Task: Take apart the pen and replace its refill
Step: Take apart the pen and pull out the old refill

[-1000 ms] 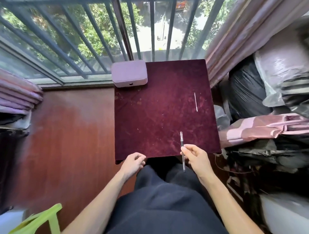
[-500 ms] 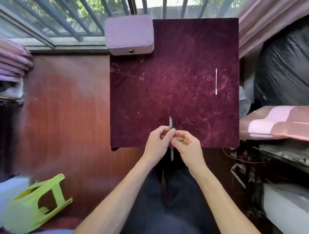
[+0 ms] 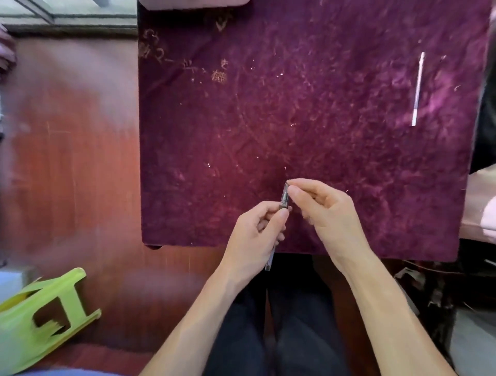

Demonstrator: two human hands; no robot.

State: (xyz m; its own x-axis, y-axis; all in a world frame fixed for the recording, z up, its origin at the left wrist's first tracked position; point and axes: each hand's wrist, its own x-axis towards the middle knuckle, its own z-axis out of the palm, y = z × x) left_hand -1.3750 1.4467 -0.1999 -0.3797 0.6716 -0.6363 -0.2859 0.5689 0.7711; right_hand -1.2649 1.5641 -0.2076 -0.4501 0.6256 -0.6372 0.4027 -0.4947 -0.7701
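Observation:
A thin clear pen [image 3: 284,197] stands nearly upright over the near edge of the dark red velvet table [image 3: 322,120]. My left hand [image 3: 255,236] is wrapped around its lower barrel, and the pen's bottom end [image 3: 269,261] pokes out below that hand. My right hand [image 3: 327,212] pinches the pen's top end between thumb and forefinger. A white spare refill [image 3: 418,90] lies apart at the far right of the table.
A pale purple box [image 3: 193,2] shows only its near edge at the table's back left. A green plastic stool [image 3: 40,319] lies tipped on the red wooden floor at lower left. Bags and cloth crowd the right side.
The view has dropped closer to the table. My left hand joined the right on the pen. My right hand has shifted up to pinch the pen's top end.

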